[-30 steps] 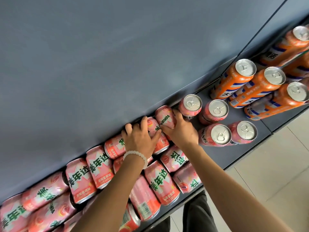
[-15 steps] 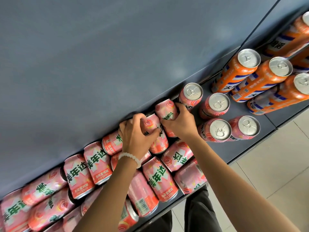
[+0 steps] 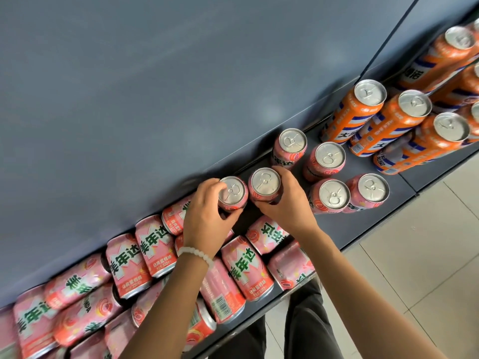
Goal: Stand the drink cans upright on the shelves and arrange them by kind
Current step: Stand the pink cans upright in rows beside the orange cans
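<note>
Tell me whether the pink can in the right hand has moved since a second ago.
Yes. The pink can in the right hand lay on its side; now it stands upright, lid up, beside the standing pink cans.

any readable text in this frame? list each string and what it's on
"美年达": lying pink cans, large green characters.
"330" in small print under that logo: rest of the line blurred.
"大": foot of a tall orange can; following characters unreadable.
Barcode on a lying pink can: digits too small.
Lids carry no readable text.
</note>
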